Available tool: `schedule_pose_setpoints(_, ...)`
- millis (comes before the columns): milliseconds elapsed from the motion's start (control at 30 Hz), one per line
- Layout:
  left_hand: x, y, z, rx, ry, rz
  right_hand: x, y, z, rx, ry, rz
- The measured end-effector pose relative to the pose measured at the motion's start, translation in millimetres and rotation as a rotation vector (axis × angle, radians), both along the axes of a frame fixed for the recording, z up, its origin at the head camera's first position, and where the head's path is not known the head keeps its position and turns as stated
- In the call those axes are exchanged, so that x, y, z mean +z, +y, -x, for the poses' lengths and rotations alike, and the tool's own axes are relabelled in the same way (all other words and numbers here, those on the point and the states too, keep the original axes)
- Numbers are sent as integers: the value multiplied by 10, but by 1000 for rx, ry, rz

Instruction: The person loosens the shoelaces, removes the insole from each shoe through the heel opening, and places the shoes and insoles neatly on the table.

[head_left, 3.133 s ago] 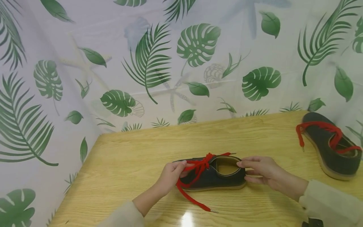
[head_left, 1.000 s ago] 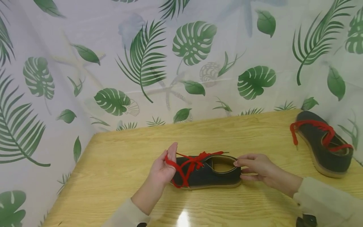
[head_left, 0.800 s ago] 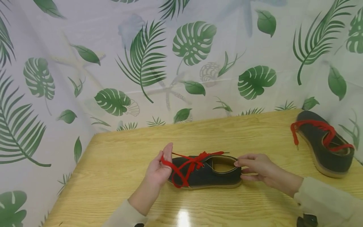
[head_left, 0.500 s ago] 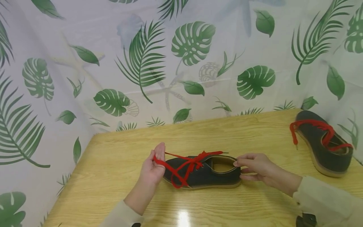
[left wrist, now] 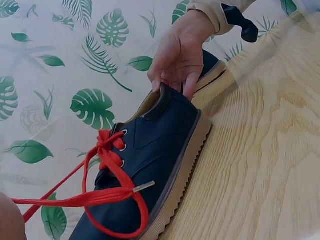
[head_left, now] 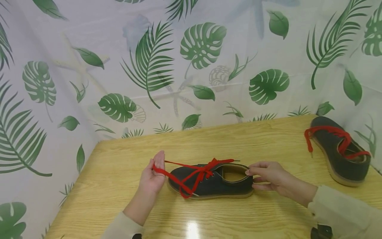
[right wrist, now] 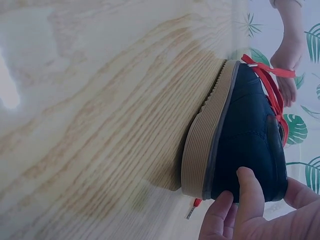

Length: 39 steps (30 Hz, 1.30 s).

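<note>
The near shoe (head_left: 228, 188) sat on the wooden table (head_left: 241, 219) in the lower centre of the head view, sole down, toe towards the left of the frame and opening towards the right. That placing left the knot and eyelets facing up, within reach of both hands.

The right hand (head_left: 272, 174), right of centre, pinched the heel rim, apparently to steady the shoe against a pull from the other side. The left hand (head_left: 151, 176), just left of the toe, had its fingers fairly straight and close together, with the red lace (head_left: 173, 178) hooked around them; whether the thumb also pressed on it could not be told. Two strands ran nearly straight from that hand back towards the knot, which suggested tension, while a slack loop lay over the shoe's near side.

At the far right, the second shoe (head_left: 355, 166) stood well apart, probably out of the way, its own lace trailing.
</note>
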<state>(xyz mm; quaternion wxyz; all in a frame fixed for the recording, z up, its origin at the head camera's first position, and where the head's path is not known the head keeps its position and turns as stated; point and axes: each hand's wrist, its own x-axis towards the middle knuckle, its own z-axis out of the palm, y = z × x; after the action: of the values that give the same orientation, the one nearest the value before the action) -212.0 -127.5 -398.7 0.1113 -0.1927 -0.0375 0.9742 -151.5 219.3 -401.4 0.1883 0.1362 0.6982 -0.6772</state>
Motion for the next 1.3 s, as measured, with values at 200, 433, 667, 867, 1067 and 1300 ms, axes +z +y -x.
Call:
schedule_pose_setpoints(200,-6,-113,29,35,-17,-3,4,-3,-1,-1,2,12)
schedule_pose_setpoints(433,-12,-225,36,49,-21,-16,-3,-4,9,-8,7,11)
schedule_pose_setpoints(667,20,-310,61,71,-31,-28,0,-3,20,-11,3,13)
schedule_pose_setpoints(867,14,-584,144,163,-40,-83,2,10,22,-10,4,13)
schedule_pose_setpoints(1067,-38,-829,160,208,-108,-126,11,23,10,-10,2,16)
schedule_pose_setpoints(1300,9,-902,148,181,-97,-134,8,23,-8,-14,-2,18)
